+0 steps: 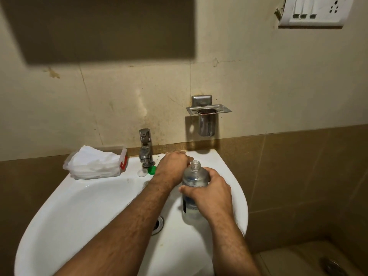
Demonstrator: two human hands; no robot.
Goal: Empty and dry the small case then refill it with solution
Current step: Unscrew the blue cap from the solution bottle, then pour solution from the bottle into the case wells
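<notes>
My right hand [211,193] grips a clear solution bottle [194,175] upright over the right side of the white sink [79,206]. The bottle's neck is open with no cap on it. My left hand [173,168] is at the sink's back rim just left of the bottle's mouth, knuckles up and fingers curled under. What is under those fingers is hidden. A small white round lid [142,173] and a green round lid [152,169] lie on the rim beside the tap. The case's body is not visible.
A chrome tap [146,150] stands at the back of the sink. A plastic-wrapped pack of white tissues [95,163] sits on the rim at left. The drain [158,224] shows beneath my left forearm. A steel tumbler holder [208,120] hangs on the wall above.
</notes>
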